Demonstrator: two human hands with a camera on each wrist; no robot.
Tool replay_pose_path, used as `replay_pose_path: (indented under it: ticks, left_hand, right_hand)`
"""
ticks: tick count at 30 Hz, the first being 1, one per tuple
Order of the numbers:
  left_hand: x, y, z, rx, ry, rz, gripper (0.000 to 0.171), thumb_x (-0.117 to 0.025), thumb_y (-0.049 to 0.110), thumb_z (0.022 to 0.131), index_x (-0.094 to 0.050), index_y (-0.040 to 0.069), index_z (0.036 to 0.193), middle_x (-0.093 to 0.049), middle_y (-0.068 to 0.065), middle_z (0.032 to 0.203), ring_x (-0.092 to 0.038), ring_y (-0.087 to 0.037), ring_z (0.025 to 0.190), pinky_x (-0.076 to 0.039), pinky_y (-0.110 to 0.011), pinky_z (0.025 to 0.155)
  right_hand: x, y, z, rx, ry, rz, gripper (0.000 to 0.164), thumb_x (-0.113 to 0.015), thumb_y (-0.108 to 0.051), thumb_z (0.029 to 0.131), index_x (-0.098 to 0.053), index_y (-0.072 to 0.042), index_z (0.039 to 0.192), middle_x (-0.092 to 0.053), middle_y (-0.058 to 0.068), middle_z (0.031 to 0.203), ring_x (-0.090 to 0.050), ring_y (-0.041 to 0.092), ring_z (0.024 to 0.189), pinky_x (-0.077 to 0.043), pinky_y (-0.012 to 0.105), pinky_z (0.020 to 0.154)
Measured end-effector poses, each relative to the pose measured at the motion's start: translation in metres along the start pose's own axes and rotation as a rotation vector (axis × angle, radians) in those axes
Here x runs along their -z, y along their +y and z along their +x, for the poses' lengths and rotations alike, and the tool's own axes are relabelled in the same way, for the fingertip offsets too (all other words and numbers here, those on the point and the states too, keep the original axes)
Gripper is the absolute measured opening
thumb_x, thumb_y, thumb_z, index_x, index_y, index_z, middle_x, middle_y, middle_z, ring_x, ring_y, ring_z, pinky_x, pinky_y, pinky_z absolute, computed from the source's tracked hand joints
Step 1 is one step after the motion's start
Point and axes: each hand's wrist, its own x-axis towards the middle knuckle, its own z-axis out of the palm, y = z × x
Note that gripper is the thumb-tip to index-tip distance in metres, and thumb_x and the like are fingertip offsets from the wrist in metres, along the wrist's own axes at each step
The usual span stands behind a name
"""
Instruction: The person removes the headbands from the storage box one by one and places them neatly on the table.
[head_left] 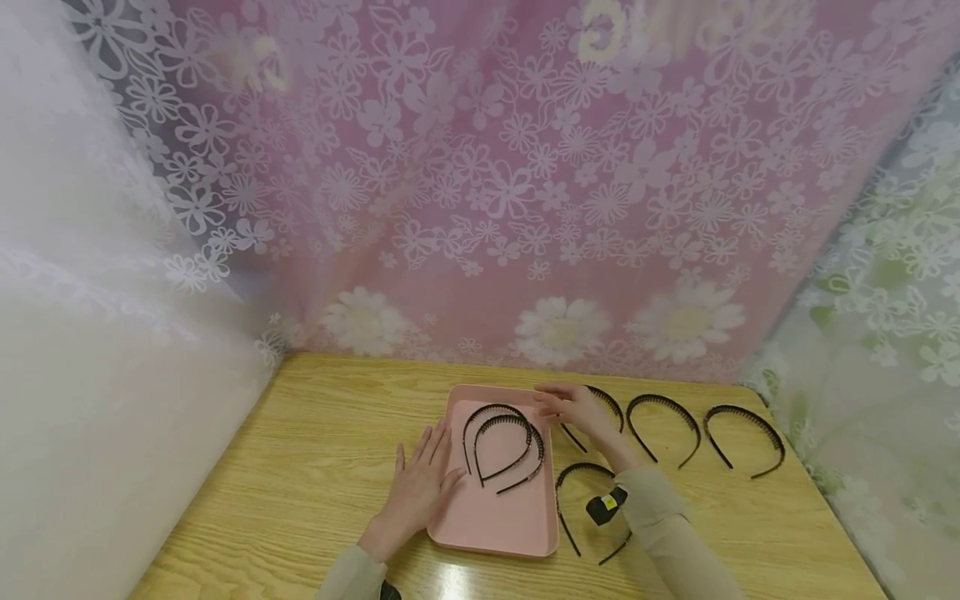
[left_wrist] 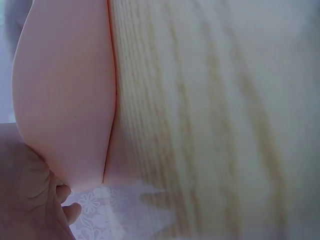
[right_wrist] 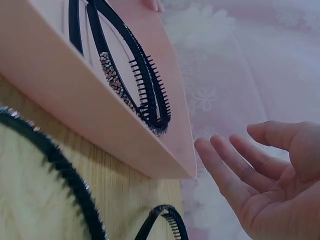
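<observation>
A shallow pink tray (head_left: 498, 533) stands on the table, with two black toothed headbands lying overlapped inside it; the nearer headband (head_left: 542, 450) has sparkling trim. My left hand (head_left: 422, 487) rests along the tray's left side with its fingers extended. My right hand (head_left: 576, 410) hovers by the far right corner of the tray, palm inward and nothing in its fingers. In the right wrist view, loosely bent fingertips (right_wrist: 216, 150) are just off the corner of the tray. Partly behind that hand lies another headband (head_left: 611, 402).
Two more headbands, a middle one (head_left: 663, 398) and a far right one (head_left: 750, 412), lie on the wooden table (head_left: 300, 467). Under my right wrist is one more headband (head_left: 585, 467), partly covered by the wrist camera (head_left: 603, 505). A floral curtain (head_left: 480, 208) hangs behind the table.
</observation>
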Motion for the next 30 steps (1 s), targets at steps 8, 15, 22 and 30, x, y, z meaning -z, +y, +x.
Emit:
replay_pose_path:
  ticks: [8, 15, 22, 30]
  left_hand:
    - [-0.001, -0.001, -0.001, 0.011, -0.009, -0.008, 0.067, -0.056, 0.039, 0.104, -0.036, 0.002, 0.156, -0.031, -0.014, 0.164, -0.031, -0.039, 0.149, -0.021, -0.076, 0.111]
    - [-0.003, -0.002, -0.001, -0.005, 0.007, -0.009, 0.068, -0.058, 0.037, 0.103, -0.037, 0.001, 0.156, -0.032, -0.015, 0.163, -0.032, -0.041, 0.148, -0.021, -0.077, 0.110]
    - [-0.003, -0.002, -0.002, -0.019, 0.024, -0.014, 0.068, -0.057, 0.038, 0.103, -0.037, 0.000, 0.156, -0.032, -0.016, 0.163, -0.033, -0.042, 0.147, -0.021, -0.078, 0.109]
    - [-0.002, -0.002, -0.002, -0.012, 0.016, -0.007, 0.067, -0.058, 0.037, 0.103, -0.037, 0.000, 0.155, -0.032, -0.017, 0.163, -0.033, -0.041, 0.148, -0.021, -0.077, 0.111]
  right_hand:
    - [-0.016, -0.008, 0.024, -0.067, -0.046, -0.242, 0.039, -0.055, -0.015, 0.106, -0.058, 0.007, 0.137, -0.063, 0.030, 0.130, -0.069, 0.042, 0.105, -0.058, 0.050, 0.088]
    - [-0.025, -0.004, 0.041, -0.142, -0.073, -0.389, 0.033, -0.057, -0.012, 0.104, -0.065, 0.007, 0.130, -0.069, 0.024, 0.120, -0.071, 0.031, 0.095, -0.060, 0.043, 0.081]
    - [-0.032, -0.001, 0.044, -0.162, -0.080, -0.379, 0.031, -0.056, -0.008, 0.103, -0.066, 0.009, 0.127, -0.071, 0.018, 0.097, -0.067, 0.025, 0.078, -0.057, 0.035, 0.069]
    - [-0.038, -0.003, 0.044, -0.174, -0.083, -0.346, 0.030, -0.058, -0.012, 0.104, -0.068, 0.002, 0.128, -0.069, 0.019, 0.088, -0.054, 0.018, 0.063, -0.048, 0.031, 0.061]
